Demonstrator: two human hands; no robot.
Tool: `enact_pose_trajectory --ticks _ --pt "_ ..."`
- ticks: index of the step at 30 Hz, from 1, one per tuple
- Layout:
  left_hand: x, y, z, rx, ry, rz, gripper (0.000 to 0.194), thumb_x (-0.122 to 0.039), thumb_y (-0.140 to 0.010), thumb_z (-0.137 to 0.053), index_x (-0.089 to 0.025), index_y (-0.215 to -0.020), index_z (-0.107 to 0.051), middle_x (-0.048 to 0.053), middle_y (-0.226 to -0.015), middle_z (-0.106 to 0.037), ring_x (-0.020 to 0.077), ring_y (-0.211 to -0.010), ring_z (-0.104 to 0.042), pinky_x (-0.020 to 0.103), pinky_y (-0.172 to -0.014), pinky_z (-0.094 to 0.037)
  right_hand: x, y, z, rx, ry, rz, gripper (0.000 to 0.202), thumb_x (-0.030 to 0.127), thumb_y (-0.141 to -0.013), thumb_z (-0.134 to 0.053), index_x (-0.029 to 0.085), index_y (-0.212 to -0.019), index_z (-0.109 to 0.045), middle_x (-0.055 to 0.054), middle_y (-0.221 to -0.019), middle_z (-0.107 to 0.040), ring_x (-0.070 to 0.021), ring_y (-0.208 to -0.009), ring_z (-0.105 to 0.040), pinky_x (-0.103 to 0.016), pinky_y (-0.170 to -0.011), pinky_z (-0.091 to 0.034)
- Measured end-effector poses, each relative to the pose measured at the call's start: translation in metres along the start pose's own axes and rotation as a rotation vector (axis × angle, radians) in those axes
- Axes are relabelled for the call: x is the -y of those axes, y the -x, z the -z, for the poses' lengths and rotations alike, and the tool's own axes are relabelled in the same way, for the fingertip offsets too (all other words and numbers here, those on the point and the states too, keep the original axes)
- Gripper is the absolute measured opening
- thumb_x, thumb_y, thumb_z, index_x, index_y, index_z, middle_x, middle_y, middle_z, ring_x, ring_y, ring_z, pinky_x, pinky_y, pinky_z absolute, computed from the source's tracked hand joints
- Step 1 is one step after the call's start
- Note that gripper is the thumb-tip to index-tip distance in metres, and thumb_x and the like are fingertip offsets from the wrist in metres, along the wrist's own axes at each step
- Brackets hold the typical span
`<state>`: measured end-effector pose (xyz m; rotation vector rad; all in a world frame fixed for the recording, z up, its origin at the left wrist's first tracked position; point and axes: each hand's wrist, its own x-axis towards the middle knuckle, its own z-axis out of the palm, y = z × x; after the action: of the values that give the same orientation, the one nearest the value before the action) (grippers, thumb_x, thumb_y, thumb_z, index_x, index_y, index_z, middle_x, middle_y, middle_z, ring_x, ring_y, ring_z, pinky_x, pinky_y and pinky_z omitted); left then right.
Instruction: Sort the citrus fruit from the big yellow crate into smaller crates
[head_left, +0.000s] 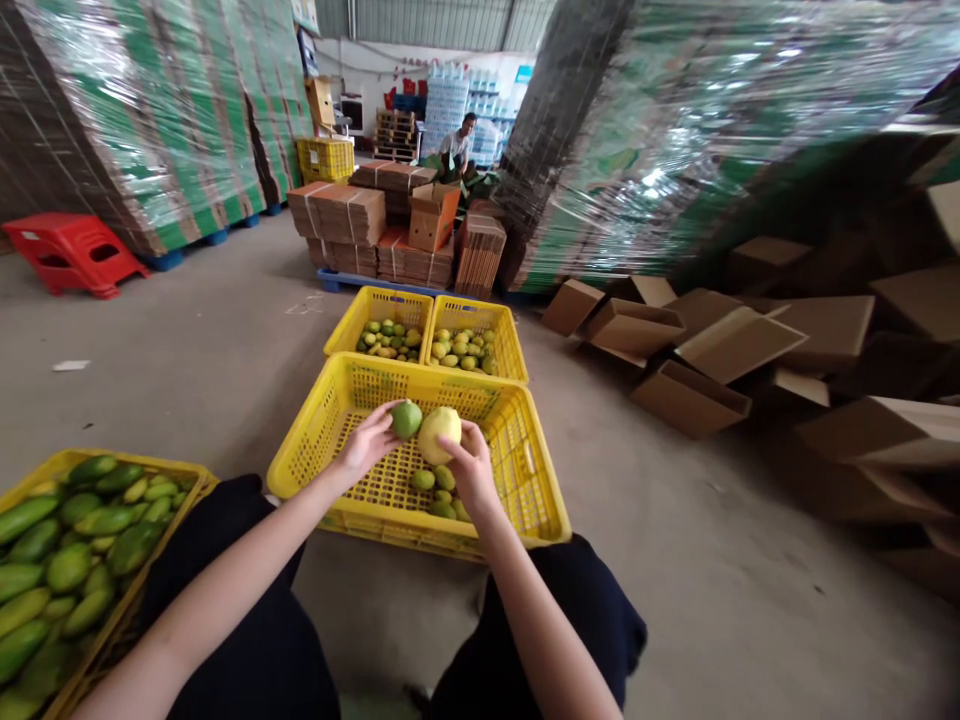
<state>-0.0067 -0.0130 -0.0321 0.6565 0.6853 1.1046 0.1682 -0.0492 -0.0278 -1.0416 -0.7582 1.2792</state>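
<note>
My left hand (369,440) holds a round green lemon (406,419) by its fingertips above the large yellow crate (296,445). Right beside it, a bigger pale yellow lemon (439,436) is gripped in my right hand (471,465), thumb and fingers closed around its side. The two fruits are close together at the same height. Below my right hand, several small green-yellow lemons (424,480) lie on the crate's perforated floor, partly hidden by the hand and wrist.
Two yellow crates (517,345) of mixed fruit stand just beyond. At my left is a crate (199,478) full of green fruit. Open cardboard boxes (690,398) pile up on the right. Flattened cartons (341,212), wrapped pallets (720,140), a red stool (75,250) and a seated person (457,145) are farther off.
</note>
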Motion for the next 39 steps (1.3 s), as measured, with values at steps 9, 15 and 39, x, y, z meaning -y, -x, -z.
enact_pose_trajectory --ticks 9,15,39 --pt "0.008 -0.003 -0.003 -0.040 0.087 0.078 0.032 -0.026 -0.067 -0.084 -0.016 -0.088 -0.062 0.002 -0.074 -0.069 0.0093 -0.055 -0.058 0.018 -0.050 -0.048 -0.007 -0.009 -0.006 -0.045 -0.284 -0.219 0.044 0.044 -0.056 -0.087 0.023 -0.088 -0.067 0.000 -0.077 -0.071 -0.0198 -0.065 -0.065 -0.030 -0.049 -0.055" --pt "0.004 -0.004 -0.010 -0.153 0.177 0.113 0.026 -0.039 -0.087 -0.061 -0.015 -0.078 -0.062 0.005 -0.071 -0.068 0.0111 -0.057 -0.060 0.019 -0.050 -0.049 -0.016 -0.010 -0.007 -0.164 -0.322 -0.264 0.036 0.049 -0.068 -0.076 0.020 -0.087 -0.068 -0.004 -0.073 -0.074 -0.0219 -0.061 -0.070 -0.030 -0.047 -0.056" --pt "-0.046 0.007 0.006 -0.352 0.261 0.116 0.024 -0.038 -0.086 -0.057 -0.015 -0.084 -0.061 0.007 -0.065 -0.068 0.0151 -0.052 -0.065 0.022 -0.046 -0.054 0.030 -0.017 0.033 -0.266 -0.417 -0.281 0.027 0.046 -0.076 -0.068 0.022 -0.087 -0.063 -0.003 -0.076 -0.070 -0.0209 -0.073 -0.068 -0.032 -0.058 -0.058"
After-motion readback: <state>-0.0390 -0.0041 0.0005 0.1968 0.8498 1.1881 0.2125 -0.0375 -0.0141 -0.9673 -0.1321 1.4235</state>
